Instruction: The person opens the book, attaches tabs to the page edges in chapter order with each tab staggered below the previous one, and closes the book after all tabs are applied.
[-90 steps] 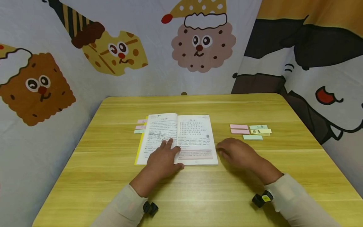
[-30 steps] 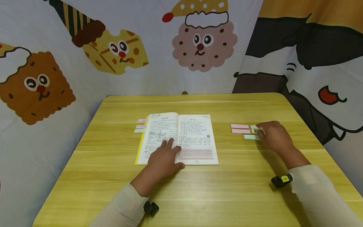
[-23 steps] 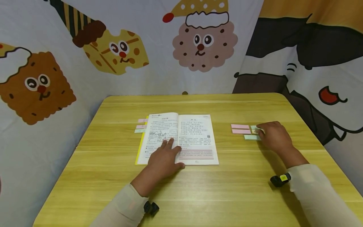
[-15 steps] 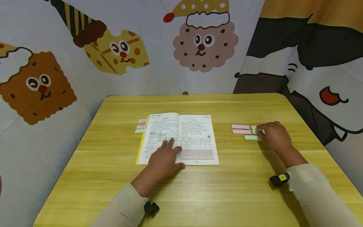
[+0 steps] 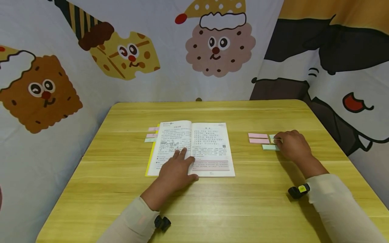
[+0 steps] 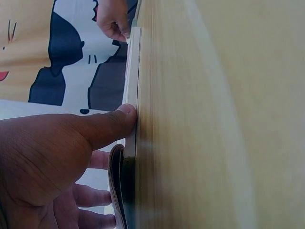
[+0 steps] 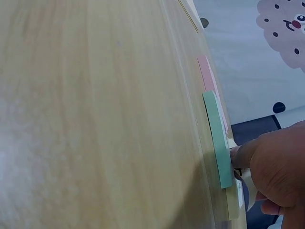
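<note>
An open book with printed pages and a yellow cover edge lies on the table. My left hand rests spread on its left page and gutter, fingers straight, thumb along the lower edge. At the right, my right hand pinches the top sheet of a yellow sticky note pad. In the right wrist view that sheet curls up from the pad between thumb and fingers. Handwriting on it is mostly covered by the hand. A green sticky note pad lies just in front of it.
Two pink sticky note pads lie left of the right hand, and another green pad sits behind the yellow one. Pink and green tabs stick out from the book's left side. A printed cloth hangs behind the table.
My right hand has gone from the book's right edge to the sticky note pads and now lifts the yellow sheet's edge. The left hand has stayed on the book.
</note>
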Available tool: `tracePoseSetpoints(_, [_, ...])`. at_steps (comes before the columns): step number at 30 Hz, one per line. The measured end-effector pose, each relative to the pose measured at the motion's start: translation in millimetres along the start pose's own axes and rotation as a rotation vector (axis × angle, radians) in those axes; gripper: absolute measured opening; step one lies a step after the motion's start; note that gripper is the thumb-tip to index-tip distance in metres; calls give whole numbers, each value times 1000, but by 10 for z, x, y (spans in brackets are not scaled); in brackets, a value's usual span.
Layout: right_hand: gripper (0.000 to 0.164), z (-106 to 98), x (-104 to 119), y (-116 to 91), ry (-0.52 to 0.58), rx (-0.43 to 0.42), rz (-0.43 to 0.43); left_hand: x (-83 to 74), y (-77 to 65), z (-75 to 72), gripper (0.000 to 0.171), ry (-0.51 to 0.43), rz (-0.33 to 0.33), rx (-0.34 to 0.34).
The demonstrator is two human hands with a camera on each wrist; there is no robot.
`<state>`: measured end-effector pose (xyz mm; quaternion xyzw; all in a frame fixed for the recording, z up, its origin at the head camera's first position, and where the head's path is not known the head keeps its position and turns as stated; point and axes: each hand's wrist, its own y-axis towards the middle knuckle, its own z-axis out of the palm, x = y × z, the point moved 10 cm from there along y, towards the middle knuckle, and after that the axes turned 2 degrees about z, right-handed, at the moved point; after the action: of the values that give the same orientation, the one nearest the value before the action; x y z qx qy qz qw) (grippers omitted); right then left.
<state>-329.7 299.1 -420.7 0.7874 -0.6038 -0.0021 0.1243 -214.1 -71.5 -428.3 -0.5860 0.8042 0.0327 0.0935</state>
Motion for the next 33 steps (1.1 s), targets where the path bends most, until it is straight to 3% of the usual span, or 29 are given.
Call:
tracePoseSetpoints(13, [18, -63, 81, 0, 47, 19, 16, 20, 5, -10, 64, 9, -3, -1])
tracePoseSetpoints(19, [16, -141, 297, 21, 77, 6, 8, 33, 6, 4, 64, 4, -7, 4])
tracePoseSetpoints(33, [20, -106, 810, 139, 98, -50, -132, 33, 11, 28, 65, 2, 6, 4])
